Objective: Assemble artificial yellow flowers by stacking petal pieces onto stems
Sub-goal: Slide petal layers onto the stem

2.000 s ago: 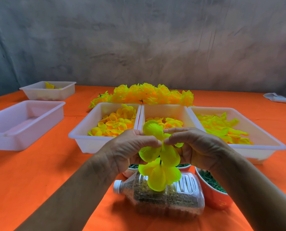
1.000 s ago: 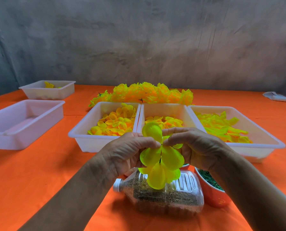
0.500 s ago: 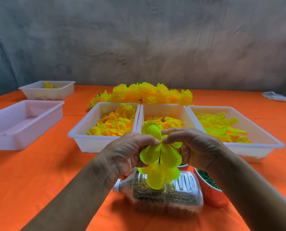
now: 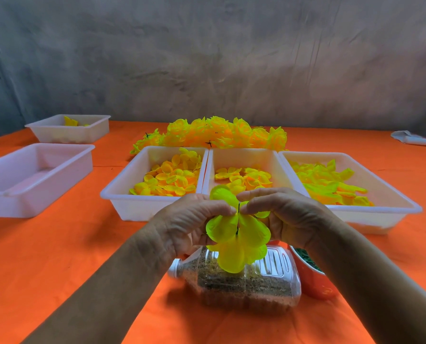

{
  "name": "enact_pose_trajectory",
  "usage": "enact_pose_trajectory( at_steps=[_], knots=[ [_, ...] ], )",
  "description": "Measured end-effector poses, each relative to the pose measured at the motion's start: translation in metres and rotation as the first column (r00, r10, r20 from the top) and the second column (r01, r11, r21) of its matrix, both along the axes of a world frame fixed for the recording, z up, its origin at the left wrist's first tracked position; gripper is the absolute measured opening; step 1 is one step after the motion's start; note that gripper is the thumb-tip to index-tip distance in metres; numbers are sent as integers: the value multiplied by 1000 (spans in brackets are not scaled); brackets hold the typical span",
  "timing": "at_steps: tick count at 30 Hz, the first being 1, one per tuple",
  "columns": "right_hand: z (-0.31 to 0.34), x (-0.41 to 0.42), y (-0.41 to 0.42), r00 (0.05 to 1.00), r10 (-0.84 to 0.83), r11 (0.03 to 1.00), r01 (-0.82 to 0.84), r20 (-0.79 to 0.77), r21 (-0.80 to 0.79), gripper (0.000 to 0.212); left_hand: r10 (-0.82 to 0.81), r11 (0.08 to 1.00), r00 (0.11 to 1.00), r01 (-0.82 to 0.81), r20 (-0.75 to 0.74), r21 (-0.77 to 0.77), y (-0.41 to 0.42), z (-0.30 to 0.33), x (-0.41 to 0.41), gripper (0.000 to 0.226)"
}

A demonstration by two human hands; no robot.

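both hands work close together above the orange table point(image 4: 58, 256), fingertips nearly meeting. the left hand point(image 4: 189, 224) and the right hand point(image 4: 283, 214) each pinch the yellow-green petal piece point(image 4: 236, 232) where it sits on a thin dark stem point(image 4: 238, 210), which shows as a short dark line between the two thumbs. the half-built flower hangs in the air in front of the middle petal tray point(image 4: 241, 157), with its lower petals drooping over a clear plastic bottle point(image 4: 244, 281) lying on its side.

the main risk, as i judge it, is at the stem. it looks thin and the petals look soft, so a push that is off the axis could bend the stem or tear the small centre hole of the petal piece. if the two pinches pull unevenly, the layer could seat crooked, and the petals would then overlap the layer below instead of sitting between its petals. a loose pinch could let the whole stack slide off the stem and drop onto the bottle or into the red bowl point(image 4: 313, 276) just beside it, which holds dark green bits.

how far the piece is already pushed down the stem i cannot tell, as the fingers hide the joint. the left petal tray point(image 4: 122, 187) and the right petal tray point(image 4: 393, 204) hold more loose pieces, and finished flowers point(image 4: 219, 135) lie heaped behind them, so a spoiled piece seems easy to replace.
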State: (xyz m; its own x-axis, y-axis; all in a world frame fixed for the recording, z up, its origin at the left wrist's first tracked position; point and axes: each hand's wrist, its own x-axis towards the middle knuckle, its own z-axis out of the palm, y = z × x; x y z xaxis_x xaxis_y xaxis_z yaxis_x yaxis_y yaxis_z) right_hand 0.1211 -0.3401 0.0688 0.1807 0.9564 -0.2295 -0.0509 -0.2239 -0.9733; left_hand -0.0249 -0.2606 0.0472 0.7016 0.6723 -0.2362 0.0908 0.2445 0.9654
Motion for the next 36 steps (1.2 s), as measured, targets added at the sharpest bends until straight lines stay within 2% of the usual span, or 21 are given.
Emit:
enact_pose_trajectory(
  at_steps=[7, 13, 20, 28, 36],
  knots=[
    [-4, 0, -2, 993, -23, 1000, 25, 114, -15, 24, 60, 996, 998, -60, -5, 65, 2, -3, 1, 23],
    [-8, 0, -5, 992, -38, 998, 43, 120, -40, 25, 72, 989, 997, -66, -40, 129, 2, -6, 1, 17],
    [-11, -3, -4, 975, -67, 994, 83, 212, -65, 27, 76, 982, 994, -61, -78, 180, 2, -8, 1, 19],
    [-9, -4, -6, 951, -90, 994, 103, 296, -28, 28, 97, 938, 988, -51, -118, 342, 2, -6, 1, 21],
    [-16, -4, -4, 950, -71, 995, 91, 303, -52, 26, 80, 936, 985, -22, -152, 351, 3, -11, 3, 24]
  ],
)
